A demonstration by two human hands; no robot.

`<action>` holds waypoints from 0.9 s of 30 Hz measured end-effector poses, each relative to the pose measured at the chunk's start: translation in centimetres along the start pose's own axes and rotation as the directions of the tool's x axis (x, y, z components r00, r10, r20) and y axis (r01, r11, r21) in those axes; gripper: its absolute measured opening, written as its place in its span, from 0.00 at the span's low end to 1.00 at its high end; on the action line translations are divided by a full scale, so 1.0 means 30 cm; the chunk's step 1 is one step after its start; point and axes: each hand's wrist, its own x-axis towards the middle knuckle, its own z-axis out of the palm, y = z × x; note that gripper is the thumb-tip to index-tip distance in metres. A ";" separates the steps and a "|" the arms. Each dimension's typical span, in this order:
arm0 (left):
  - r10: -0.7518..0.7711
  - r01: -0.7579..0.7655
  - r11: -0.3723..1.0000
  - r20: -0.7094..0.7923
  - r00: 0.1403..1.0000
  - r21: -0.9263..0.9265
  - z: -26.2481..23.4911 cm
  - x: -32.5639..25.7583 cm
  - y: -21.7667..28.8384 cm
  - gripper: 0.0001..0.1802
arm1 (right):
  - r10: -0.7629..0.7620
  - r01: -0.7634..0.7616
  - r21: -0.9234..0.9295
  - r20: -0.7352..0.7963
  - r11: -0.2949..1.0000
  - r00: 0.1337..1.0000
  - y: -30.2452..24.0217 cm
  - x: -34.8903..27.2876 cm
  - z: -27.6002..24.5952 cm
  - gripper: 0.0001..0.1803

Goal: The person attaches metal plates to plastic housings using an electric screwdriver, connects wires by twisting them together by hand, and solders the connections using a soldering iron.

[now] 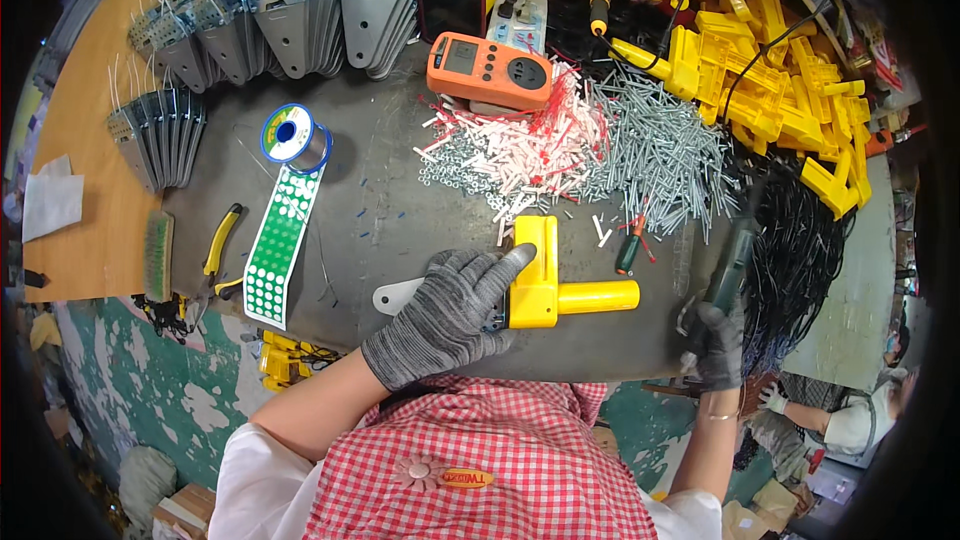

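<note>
My left hand (pixel 450 305), in a grey knit glove, is closed around the joint of a yellow plastic housing (pixel 535 285) and a grey metal plate. The plate's rounded, holed end (pixel 395 297) pokes out left of the glove, and the housing's round handle points right. My index finger and thumb press on the housing. At the right, my gloved right hand (pixel 718 345) grips a long dark green tool (pixel 733 265), shaped like an electric screwdriver and blurred. A small green-handled screwdriver (pixel 631 245) lies between the hands.
Loose screws (pixel 660 145), white sleeves (pixel 545 145) and an orange meter (pixel 490 72) lie beyond. Yellow housings (pixel 760 70) and black cables (pixel 800 250) crowd the right. Metal plates (pixel 290 15), a solder spool (pixel 297 140), a sticker sheet (pixel 280 250) and pliers (pixel 220 240) occupy the left.
</note>
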 end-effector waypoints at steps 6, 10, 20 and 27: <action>-0.026 0.026 1.000 0.045 0.999 0.004 0.000 0.000 -0.002 0.54 | 0.099 -0.123 0.866 0.085 0.484 0.991 -0.317 -0.036 0.333 0.25; -0.037 0.037 0.999 0.050 0.998 0.003 0.004 0.005 0.001 0.53 | 0.257 -0.168 0.879 0.054 0.446 0.965 -0.330 0.042 0.392 0.24; -0.030 0.031 1.000 0.060 0.998 -0.002 -0.011 0.011 0.009 0.53 | 0.165 -0.090 0.983 0.063 0.162 0.984 -0.218 0.083 0.457 0.11; -0.016 0.017 1.000 0.032 0.999 -0.007 -0.009 0.014 0.005 0.53 | 0.146 -0.067 0.979 0.039 0.192 0.989 -0.224 0.071 0.477 0.10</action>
